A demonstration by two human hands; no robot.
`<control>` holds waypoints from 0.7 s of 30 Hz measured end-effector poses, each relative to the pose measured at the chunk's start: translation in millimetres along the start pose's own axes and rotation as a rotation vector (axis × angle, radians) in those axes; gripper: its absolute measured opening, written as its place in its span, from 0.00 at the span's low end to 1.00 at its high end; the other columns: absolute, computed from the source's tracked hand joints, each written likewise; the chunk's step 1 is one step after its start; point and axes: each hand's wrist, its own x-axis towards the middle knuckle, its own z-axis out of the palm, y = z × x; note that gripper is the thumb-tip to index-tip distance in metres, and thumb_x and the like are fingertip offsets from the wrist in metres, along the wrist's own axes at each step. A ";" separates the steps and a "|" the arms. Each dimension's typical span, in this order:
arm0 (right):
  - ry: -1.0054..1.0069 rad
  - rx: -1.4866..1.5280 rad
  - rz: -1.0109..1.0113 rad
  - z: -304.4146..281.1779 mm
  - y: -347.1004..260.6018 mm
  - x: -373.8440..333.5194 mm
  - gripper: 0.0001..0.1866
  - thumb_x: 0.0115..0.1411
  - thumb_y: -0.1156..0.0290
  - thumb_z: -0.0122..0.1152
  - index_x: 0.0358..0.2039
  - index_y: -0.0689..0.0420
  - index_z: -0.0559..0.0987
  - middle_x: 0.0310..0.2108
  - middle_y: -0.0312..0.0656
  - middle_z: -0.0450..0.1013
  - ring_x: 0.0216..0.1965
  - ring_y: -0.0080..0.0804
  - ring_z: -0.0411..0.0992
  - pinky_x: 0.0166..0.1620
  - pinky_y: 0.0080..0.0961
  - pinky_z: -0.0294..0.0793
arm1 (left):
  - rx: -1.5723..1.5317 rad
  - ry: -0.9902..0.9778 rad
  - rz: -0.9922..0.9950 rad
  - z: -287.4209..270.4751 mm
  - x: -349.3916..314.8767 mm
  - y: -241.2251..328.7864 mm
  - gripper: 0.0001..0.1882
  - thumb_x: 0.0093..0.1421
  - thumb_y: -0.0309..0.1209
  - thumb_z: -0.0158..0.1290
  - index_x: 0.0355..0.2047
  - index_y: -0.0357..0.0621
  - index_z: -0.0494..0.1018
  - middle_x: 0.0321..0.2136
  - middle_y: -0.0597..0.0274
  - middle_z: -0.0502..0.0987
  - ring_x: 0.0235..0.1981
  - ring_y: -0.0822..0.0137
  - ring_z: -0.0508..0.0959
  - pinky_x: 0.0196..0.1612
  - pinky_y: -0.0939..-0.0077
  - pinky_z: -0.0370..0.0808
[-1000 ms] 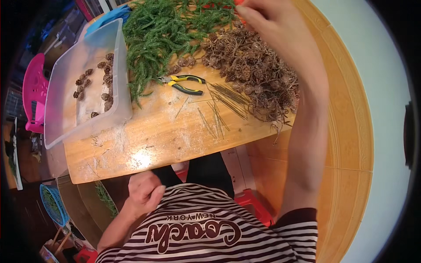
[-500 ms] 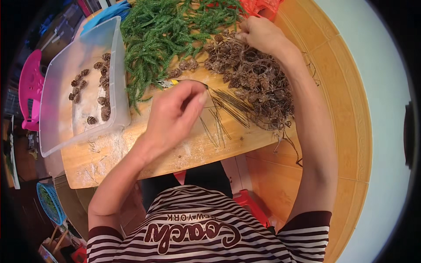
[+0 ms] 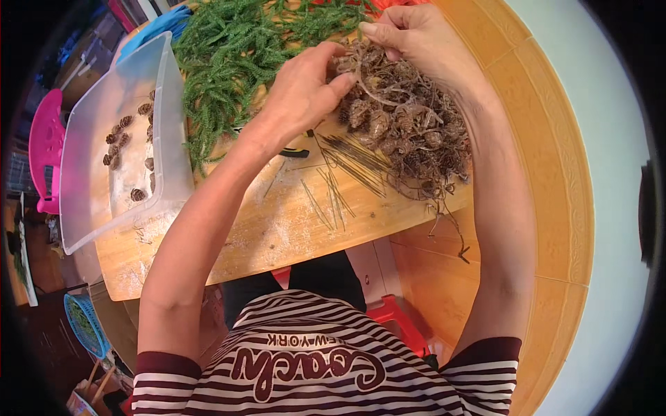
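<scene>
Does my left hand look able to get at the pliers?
Probably yes: nothing seems to lie on the visible part of the pliers, though the left forearm hides much of the rest. The left hand, at the pine cones, would need to draw back.

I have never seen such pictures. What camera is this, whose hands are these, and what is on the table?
No machine here: a person works with two bare hands. A wide fisheye camera on the head looks down, so straight edges bend. On the table are green sprigs, a pile of brown cones, thin wires and partly hidden pliers. The clear bin at left contains loose cones. The left hand is at the pile's left edge; the right hand is at its far end. What either holds is unclear.
</scene>
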 end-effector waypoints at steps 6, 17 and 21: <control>0.012 0.175 0.020 -0.3 12.9 -7.7 0.15 0.59 0.67 0.58 0.18 0.59 0.73 0.14 0.31 0.65 0.18 0.17 0.61 0.23 0.18 0.60 | -0.173 -0.108 -0.126 2.6 -4.4 -5.4 0.14 0.56 0.32 0.52 0.39 0.34 0.71 0.30 0.53 0.76 0.30 0.61 0.75 0.34 0.67 0.72; 0.023 0.214 0.072 1.2 56.6 -12.9 0.17 0.60 0.64 0.57 0.17 0.59 0.73 0.14 0.31 0.66 0.18 0.16 0.60 0.23 0.18 0.60 | -1.062 -0.091 -0.281 -42.5 -78.5 89.8 0.08 0.60 0.31 0.48 0.34 0.38 0.71 0.29 0.61 0.72 0.23 0.72 0.69 0.24 0.78 0.67; 0.058 0.244 0.008 12.0 68.0 -5.0 0.14 0.59 0.61 0.60 0.21 0.55 0.74 0.16 0.26 0.65 0.18 0.11 0.58 0.22 0.12 0.54 | -1.029 -0.049 -0.309 -53.5 -97.2 104.7 0.08 0.60 0.31 0.48 0.33 0.38 0.71 0.28 0.61 0.72 0.23 0.72 0.68 0.24 0.78 0.66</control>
